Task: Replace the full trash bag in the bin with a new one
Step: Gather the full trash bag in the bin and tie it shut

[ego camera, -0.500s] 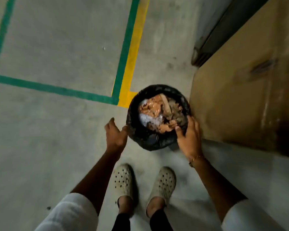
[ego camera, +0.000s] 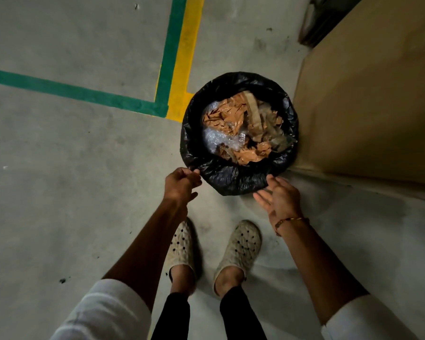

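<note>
The left hand (ego camera: 180, 184) pinches the bag (ego camera: 231, 175) at its folded edge; the right hand (ego camera: 279, 197) hangs open beside it, empty. The full bag sits in its bin on the floor (ego camera: 59, 192). Peeling the edge free comes next, I'd say.

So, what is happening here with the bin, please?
A person stands over a bin lined with a black trash bag, full of brown tape and clear plastic scraps. The left hand pinches the bag's edge at the near rim. The right hand is open beside the bag. The bag is not yet lifted out.
</note>
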